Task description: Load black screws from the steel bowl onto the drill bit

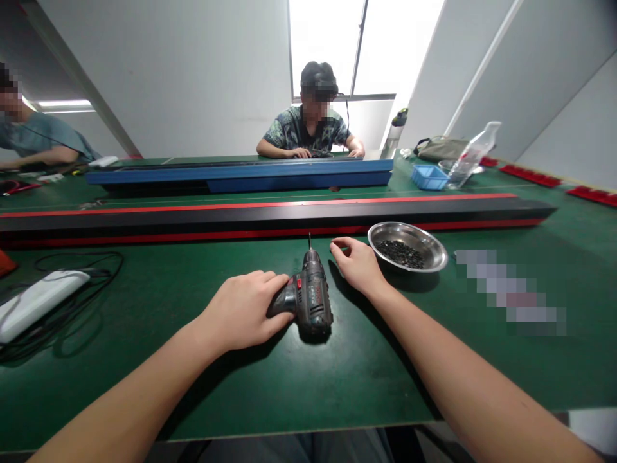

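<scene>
A black cordless drill [315, 299] lies on its side on the green table, its thin bit pointing away from me. My left hand [245, 305] is wrapped around the drill's handle, thumb and fingers on either side. To the right of the bit, my right hand [357, 262] hovers low over the table, its fingers curled and the thumb close to the index finger. Whatever may be between those fingertips is too small to make out. Just beside it, a shallow metal bowl [436, 257] contains many small dark pieces that look like screws [400, 254].
A long black-and-red bar [270, 217] spans the table beyond the drill; a blue one [299, 177] lies farther back. A white power strip [43, 299] with cables is at left. A blue basket [429, 177] and plastic bottle [475, 154] stand back right. Two people sit beyond.
</scene>
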Motion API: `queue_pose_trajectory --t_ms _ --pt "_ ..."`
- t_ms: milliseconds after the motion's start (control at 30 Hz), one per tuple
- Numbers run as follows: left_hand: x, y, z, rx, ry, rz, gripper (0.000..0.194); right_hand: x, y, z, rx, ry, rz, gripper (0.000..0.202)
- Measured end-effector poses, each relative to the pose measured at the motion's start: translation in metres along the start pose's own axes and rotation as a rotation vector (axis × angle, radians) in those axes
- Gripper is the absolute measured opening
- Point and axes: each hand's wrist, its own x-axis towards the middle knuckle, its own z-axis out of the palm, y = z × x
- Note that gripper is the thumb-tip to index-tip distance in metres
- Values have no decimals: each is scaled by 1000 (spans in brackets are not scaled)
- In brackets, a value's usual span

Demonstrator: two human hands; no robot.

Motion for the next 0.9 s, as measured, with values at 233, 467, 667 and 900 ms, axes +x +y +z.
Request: queue_pose_trajectory --t_ms 233,467,667,900 --pt "2 -1 2 38 23 -15 44 -2 2 3 -60 -16 -62 22" --pt "4 -1 6 51 47 3 42 -3 1 3 -50 43 -44 19" --pt "5 -2 7 54 60 12 39 -5 -2 1 -56 50 -38 17" --pt "6 -3 5 52 63 26 37 -6 -1 3 -90 53 -71 16"
